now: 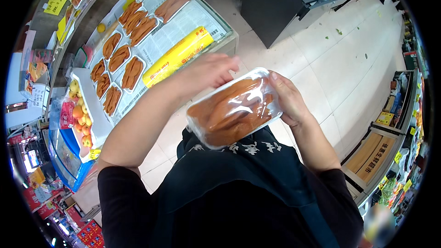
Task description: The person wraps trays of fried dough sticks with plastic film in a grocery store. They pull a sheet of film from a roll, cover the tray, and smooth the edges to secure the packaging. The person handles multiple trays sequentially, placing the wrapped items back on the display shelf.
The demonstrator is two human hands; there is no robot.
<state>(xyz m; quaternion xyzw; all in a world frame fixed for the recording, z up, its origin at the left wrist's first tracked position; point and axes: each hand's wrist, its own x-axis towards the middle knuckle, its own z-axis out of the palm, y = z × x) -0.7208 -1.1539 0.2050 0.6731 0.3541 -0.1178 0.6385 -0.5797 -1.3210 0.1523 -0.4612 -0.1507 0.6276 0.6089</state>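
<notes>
My right hand (291, 98) grips one end of a white foam tray (262, 72), thumb over its corner. Long, smooth orange-brown food pieces (220, 110) fill the tray under shiny clear plastic film (241, 98). The film is bunched at the tray's left end. My left hand (217, 70), blurred, hovers by the tray's far edge with bent fingers apart and nothing visible in them; whether a fingertip touches the film cannot be told. Beyond it, a yellow roll of cling film (179, 57) lies along the near edge of the newspaper-covered counter (203, 13).
Several white trays of brown food (132, 72) stand on the counter, with a paler-filled one (172, 7) behind. At left are a box of yellow-red fruit (82, 120) and a blue-rimmed freezer (74, 179). A dark checkout desk (268, 7) stands ahead; shelving (389, 137) lines the right.
</notes>
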